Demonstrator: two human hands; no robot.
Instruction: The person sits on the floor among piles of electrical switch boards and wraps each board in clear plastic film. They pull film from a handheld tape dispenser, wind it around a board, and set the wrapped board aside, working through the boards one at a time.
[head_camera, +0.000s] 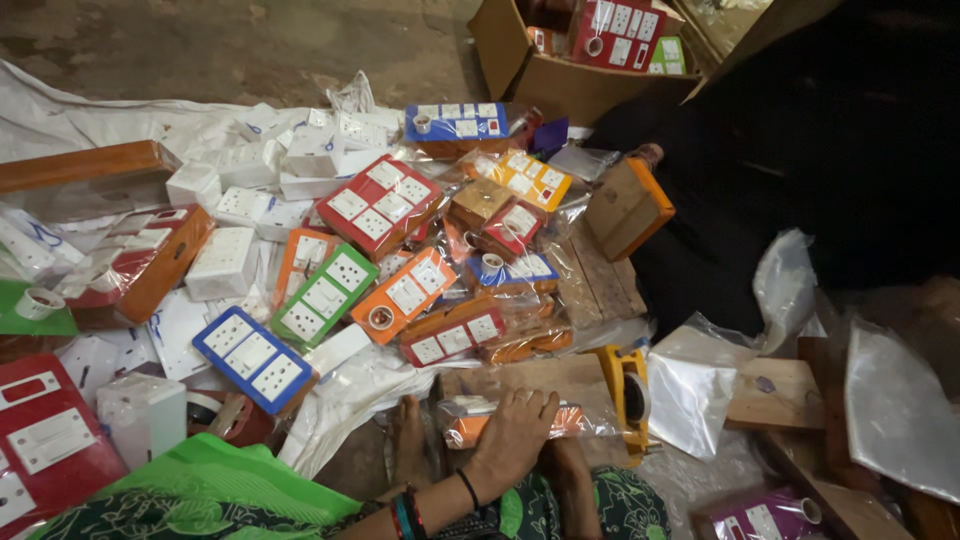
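Hand pressed flat on a wrapped orange switch board amid a floor pile of boards.

One hand (510, 435), wearing dark and coloured bangles at the wrist, lies palm-down with fingers (528, 405) spread and extended over an orange switch board in clear plastic wrap (470, 428); the fingers rest on top and are not curled around it. Which hand it is cannot be told, and no second hand is seen. The wrapped board lies on a wooden plank (545, 375) on the floor, just in front of the person's bare feet. A yellow tape dispenser (625, 385) stands just beside it to the right. Beyond lies a spread of wrapped switch boards: blue (250, 358), green (325, 295), red (380, 205), orange (405, 293). A cardboard box (560, 85) sits at the far edge.
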